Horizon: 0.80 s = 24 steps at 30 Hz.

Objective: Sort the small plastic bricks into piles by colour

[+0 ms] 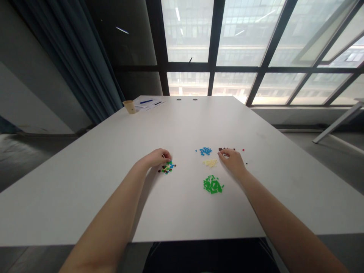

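My left hand [159, 157] hovers at the far edge of a small mixed pile of coloured pieces [167, 169], its fingers pinched together; whatever is between them is too small to make out. My right hand [231, 160] is beside the dark brown pieces [220, 149], thumb and fingertips drawn together, and I cannot see what they hold. The hand partly covers the brown pieces. Just left of it lie a blue pile [206, 151] and a cream-yellow pile [211, 163]. Closer to me is a larger heap of green pieces [212, 184].
All this lies on a large white table [182, 216]. A single red piece [243, 149] and a black one [246, 163] lie right of my right hand. At the far left are a paper cup [130, 107] and papers with a blue pen [146, 101].
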Each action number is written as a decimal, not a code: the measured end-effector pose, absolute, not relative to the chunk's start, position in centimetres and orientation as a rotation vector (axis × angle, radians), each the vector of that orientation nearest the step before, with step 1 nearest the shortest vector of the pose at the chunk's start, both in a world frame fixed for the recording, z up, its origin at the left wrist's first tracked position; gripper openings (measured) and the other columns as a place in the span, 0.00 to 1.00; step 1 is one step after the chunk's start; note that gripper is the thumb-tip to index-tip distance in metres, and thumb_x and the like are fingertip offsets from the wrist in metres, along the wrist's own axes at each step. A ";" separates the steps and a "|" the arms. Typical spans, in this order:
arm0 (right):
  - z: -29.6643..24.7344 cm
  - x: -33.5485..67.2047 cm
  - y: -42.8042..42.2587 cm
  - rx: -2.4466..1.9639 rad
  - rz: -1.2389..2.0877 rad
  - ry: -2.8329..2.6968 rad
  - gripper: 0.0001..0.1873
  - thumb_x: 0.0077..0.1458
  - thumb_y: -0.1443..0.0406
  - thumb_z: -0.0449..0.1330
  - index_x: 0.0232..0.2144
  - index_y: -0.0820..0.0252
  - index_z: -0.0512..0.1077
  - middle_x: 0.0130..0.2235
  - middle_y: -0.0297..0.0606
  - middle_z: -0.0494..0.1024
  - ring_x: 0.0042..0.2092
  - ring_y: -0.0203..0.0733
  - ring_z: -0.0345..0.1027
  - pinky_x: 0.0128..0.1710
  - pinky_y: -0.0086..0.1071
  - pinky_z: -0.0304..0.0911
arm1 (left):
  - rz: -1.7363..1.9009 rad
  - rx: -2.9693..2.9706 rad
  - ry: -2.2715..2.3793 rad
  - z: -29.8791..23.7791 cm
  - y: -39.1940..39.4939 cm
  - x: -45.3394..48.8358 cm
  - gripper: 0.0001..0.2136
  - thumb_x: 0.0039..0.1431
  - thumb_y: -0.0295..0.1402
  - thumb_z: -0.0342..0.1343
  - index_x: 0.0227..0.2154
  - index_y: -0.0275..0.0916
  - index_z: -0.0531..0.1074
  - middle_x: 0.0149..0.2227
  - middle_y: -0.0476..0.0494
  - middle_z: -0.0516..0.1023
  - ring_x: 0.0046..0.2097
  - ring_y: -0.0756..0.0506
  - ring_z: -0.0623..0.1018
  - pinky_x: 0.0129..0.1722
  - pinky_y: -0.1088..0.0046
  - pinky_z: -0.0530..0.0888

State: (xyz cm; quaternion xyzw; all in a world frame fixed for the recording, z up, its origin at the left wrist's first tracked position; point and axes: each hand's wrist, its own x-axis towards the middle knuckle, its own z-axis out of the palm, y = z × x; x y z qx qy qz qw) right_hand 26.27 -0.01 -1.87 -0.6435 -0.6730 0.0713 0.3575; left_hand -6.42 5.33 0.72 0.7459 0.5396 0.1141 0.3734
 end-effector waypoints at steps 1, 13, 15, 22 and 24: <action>-1.8 26.4 0.0 -1.653 0.199 -1.732 0.12 0.48 0.60 0.53 0.27 0.60 0.74 0.32 0.39 0.77 0.33 0.40 0.69 0.36 0.32 0.62 | 0.331 1.909 1.374 0.9 5.2 -6.2 0.08 0.39 0.36 0.55 0.21 0.37 0.71 0.22 0.48 0.72 0.25 0.50 0.68 0.25 0.76 0.62; -0.4 26.4 -0.9 -1.592 0.312 -1.714 0.10 0.47 0.61 0.54 0.25 0.59 0.73 0.30 0.37 0.77 0.31 0.39 0.69 0.33 0.30 0.62 | 0.688 1.220 0.952 2.2 1.2 1.3 0.13 0.39 0.37 0.61 0.29 0.36 0.71 0.27 0.46 0.73 0.30 0.53 0.71 0.33 0.76 0.67; -0.4 26.4 -0.9 -1.582 0.311 -1.733 0.10 0.47 0.61 0.54 0.24 0.59 0.73 0.29 0.37 0.77 0.31 0.38 0.68 0.32 0.30 0.62 | 0.700 1.139 0.921 1.7 0.5 2.5 0.13 0.39 0.36 0.62 0.29 0.35 0.71 0.28 0.46 0.73 0.30 0.53 0.71 0.33 0.76 0.67; -0.4 26.4 -1.0 -1.523 0.299 -1.790 0.10 0.47 0.62 0.54 0.24 0.59 0.73 0.27 0.36 0.76 0.28 0.37 0.66 0.28 0.29 0.59 | 0.735 1.226 0.849 -0.3 0.0 4.0 0.13 0.41 0.37 0.62 0.30 0.35 0.71 0.27 0.46 0.75 0.31 0.52 0.73 0.35 0.74 0.68; -0.3 26.4 -1.0 -1.507 0.296 -1.791 0.10 0.47 0.62 0.54 0.24 0.59 0.73 0.27 0.36 0.76 0.27 0.36 0.65 0.28 0.29 0.59 | 0.749 1.253 0.855 -0.3 0.0 4.0 0.13 0.40 0.37 0.62 0.30 0.35 0.71 0.28 0.45 0.75 0.31 0.51 0.73 0.35 0.74 0.68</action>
